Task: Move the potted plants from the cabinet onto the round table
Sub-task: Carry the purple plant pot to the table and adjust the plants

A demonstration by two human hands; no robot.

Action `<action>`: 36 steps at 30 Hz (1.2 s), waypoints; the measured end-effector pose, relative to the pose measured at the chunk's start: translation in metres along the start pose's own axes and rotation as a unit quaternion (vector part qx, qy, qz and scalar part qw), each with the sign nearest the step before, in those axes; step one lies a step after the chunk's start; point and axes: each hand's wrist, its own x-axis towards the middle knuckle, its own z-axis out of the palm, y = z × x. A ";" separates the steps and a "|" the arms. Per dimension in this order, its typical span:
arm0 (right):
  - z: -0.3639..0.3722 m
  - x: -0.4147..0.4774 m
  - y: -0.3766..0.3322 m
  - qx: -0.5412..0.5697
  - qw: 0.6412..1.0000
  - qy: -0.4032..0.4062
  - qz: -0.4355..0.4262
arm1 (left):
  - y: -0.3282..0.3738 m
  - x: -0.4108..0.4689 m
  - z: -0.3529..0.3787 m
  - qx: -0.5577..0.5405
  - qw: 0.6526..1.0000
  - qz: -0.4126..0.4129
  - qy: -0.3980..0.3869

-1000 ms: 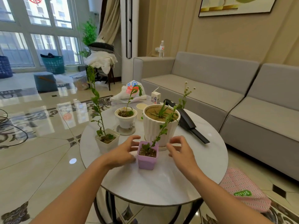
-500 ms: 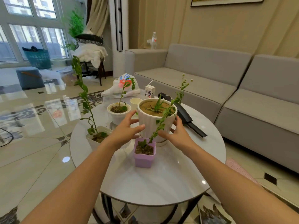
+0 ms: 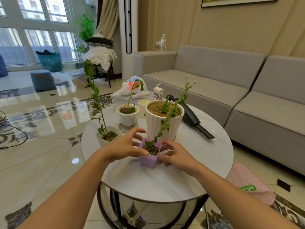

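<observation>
On the round marble table (image 3: 165, 182) stand several potted plants. Nearest me is a small purple square pot (image 3: 148, 160) with a thin leaning stem. My left hand (image 3: 123, 146) clasps its left side, thumb on the rim and fingers behind. My right hand (image 3: 176, 156) presses its right side. The pot rests on the tabletop. Just behind it is a large white ribbed pot (image 3: 163, 126). Further left are a small round white pot (image 3: 127, 115) and a white square pot (image 3: 105, 139) holding a tall stem.
At the table's far side lie a paper cup (image 3: 143, 104), a milk carton (image 3: 158, 93), a black handheld vacuum (image 3: 189, 116) and a plastic bag (image 3: 130, 90). A grey sofa (image 3: 214, 76) runs along the right. A pink bag (image 3: 245, 179) lies on the floor by the table.
Half a second ago both hands were around the large white ribbed pot. They have come back toward me and closed on the purple pot.
</observation>
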 end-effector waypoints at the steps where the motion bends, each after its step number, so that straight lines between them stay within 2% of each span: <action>1: 0.001 -0.001 0.001 -0.001 1.000 0.002 0.001 | 0.000 -0.001 0.000 0.017 1.000 0.003 0.017; 5: 0.004 -0.002 0.004 -0.011 1.000 0.025 -0.011 | -0.001 -0.004 0.001 0.050 0.996 0.024 0.074; 9: 0.006 -0.002 0.002 0.011 0.999 0.014 -0.034 | -0.003 -0.007 0.008 0.078 0.996 0.020 0.045; 12: 0.006 -0.007 -0.002 0.001 0.999 0.017 -0.038 | -0.007 -0.005 0.018 0.113 0.992 0.019 0.055; 15: 0.006 -0.008 -0.002 0.046 0.997 0.016 -0.053 | -0.009 -0.002 0.024 0.136 0.988 0.031 0.071; 18: 0.004 -0.006 -0.002 0.024 0.998 0.019 -0.047 | -0.010 0.000 0.028 0.145 0.987 0.032 0.068; 23: 0.001 -0.006 -0.006 -0.006 0.996 0.085 -0.033 | -0.009 0.001 0.035 0.130 0.990 0.030 0.054; 26: 0.000 -0.007 -0.007 -0.021 0.996 0.078 -0.026 | -0.011 0.002 0.034 0.154 0.985 0.036 0.071; 31: -0.004 -0.013 -0.005 -0.032 0.996 0.075 -0.032 | -0.008 -0.001 0.036 0.128 0.989 0.011 0.067; 33: -0.011 -0.012 -0.006 -0.036 0.996 0.085 -0.017 | -0.007 0.000 0.029 0.120 0.992 -0.003 0.038; 36: -0.027 -0.003 -0.001 -0.021 0.988 0.152 0.020 | -0.001 -0.002 0.008 0.042 0.999 -0.026 0.023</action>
